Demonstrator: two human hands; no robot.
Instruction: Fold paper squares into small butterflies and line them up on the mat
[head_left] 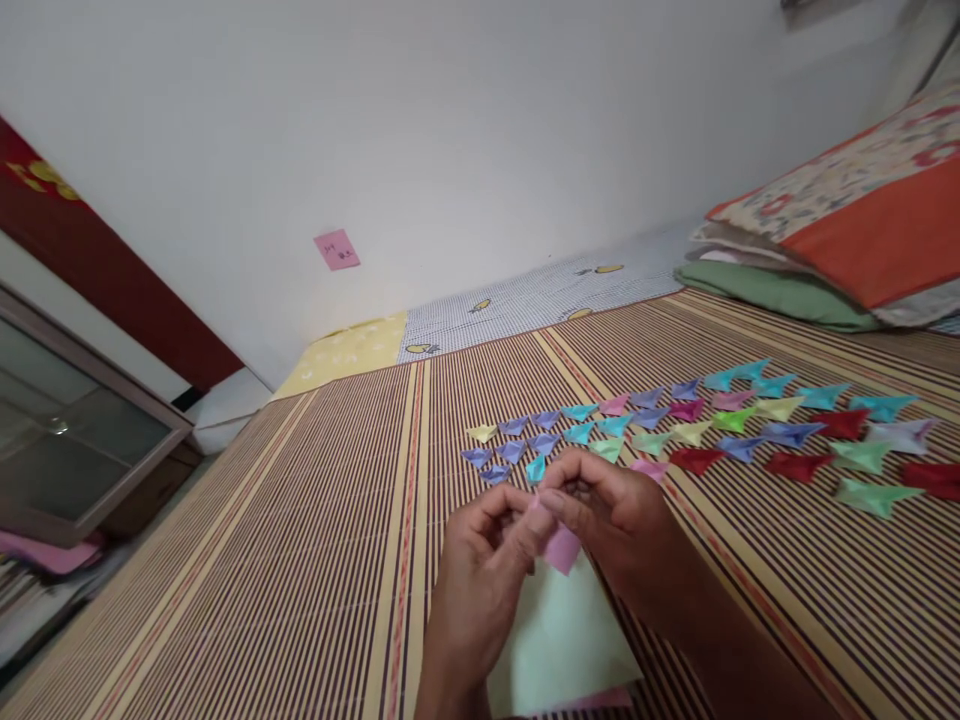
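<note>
In the head view, pinches pink paper (562, 550) by its upper end with fingertips of left hand (484, 560) and right hand (611, 510), lower corner below the thumbs, above a pale green sheet (566, 640). Beyond, rows of folded paper pieces (735, 420). On the wall (525, 150), a pink note (337, 250) with handwriting too blurred to read.

pink wall note (336, 262), dark handwriting (345, 254), illegible
</note>
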